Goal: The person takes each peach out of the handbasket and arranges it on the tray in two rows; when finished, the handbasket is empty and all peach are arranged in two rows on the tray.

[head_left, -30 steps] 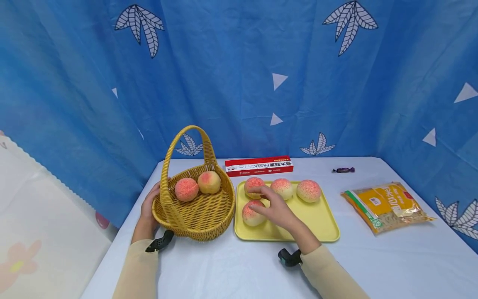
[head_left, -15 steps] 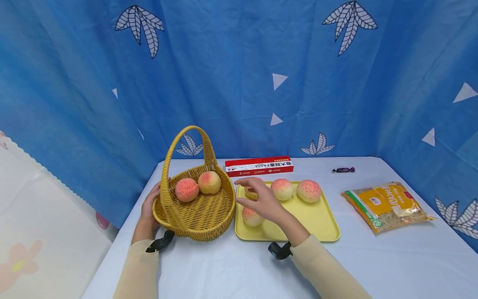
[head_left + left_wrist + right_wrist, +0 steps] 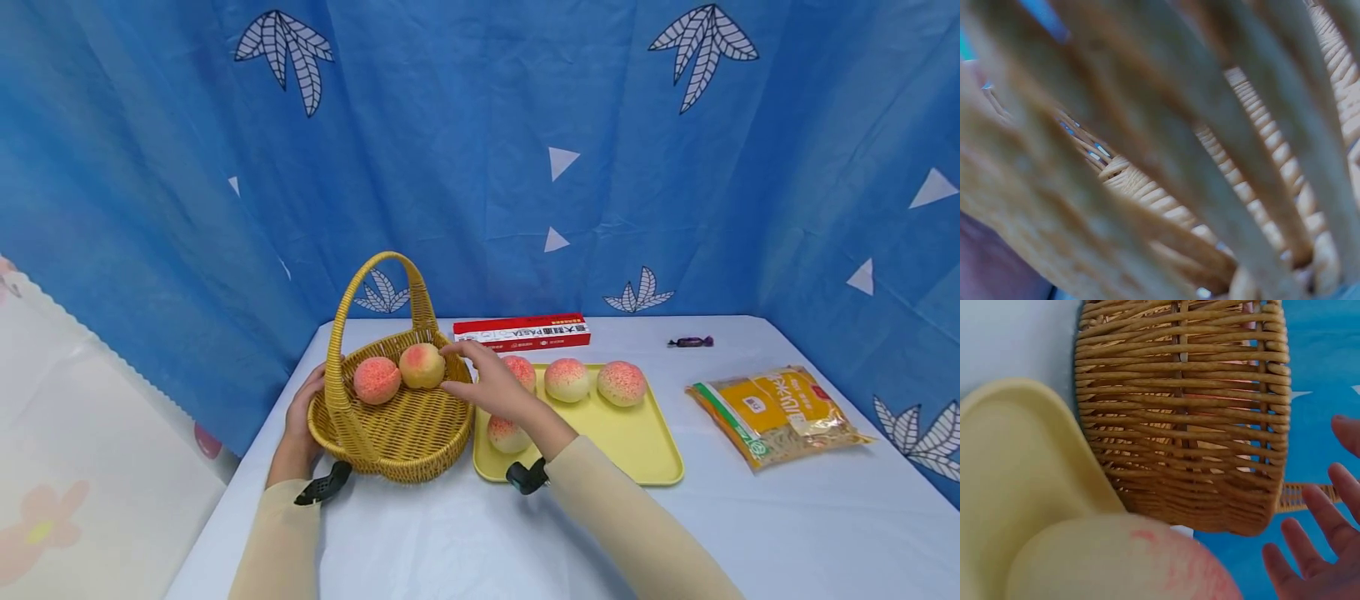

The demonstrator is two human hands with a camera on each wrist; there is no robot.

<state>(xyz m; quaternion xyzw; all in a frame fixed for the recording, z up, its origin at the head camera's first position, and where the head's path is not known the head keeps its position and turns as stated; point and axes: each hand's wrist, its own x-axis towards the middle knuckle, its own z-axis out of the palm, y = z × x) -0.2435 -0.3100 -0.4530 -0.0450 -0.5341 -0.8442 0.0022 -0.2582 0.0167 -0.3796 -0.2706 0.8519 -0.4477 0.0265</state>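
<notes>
In the head view, a yellow wicker basket (image 3: pixel 408 467) with a tall arched handle holds a coral-red peach (image 3: pixel 377 381) and a yellowish peach (image 3: pixel 422 366). My left hand (image 3: pixel 296 417) rests along its outer left side; blurred weave fills the left wrist view. Over the basket's right rim, my right hand (image 3: pixel 483 385) spreads its thumb and fingers with nothing between them, fingertips right beside the yellowish peach. The right wrist view shows those fingers spread beyond the basket wall (image 3: pixel 1185 425). Several pink-speckled peaches, including one at front left (image 3: pixel 507 436), sit on a yellow tray (image 3: pixel 615 458), partly covered by my right arm.
A red-and-white pasta box (image 3: pixel 540 333) lies behind the tray. To the right are a small purple wrapped candy (image 3: pixel 691 342) and an orange-yellow food bag (image 3: pixel 780 414). A blue curtain (image 3: pixel 480 167) stands behind the white-covered table.
My right hand has moved left from above the tray's peaches to the basket's right rim, its fingers staying apart. The left hand, basket and peaches look the same.
</notes>
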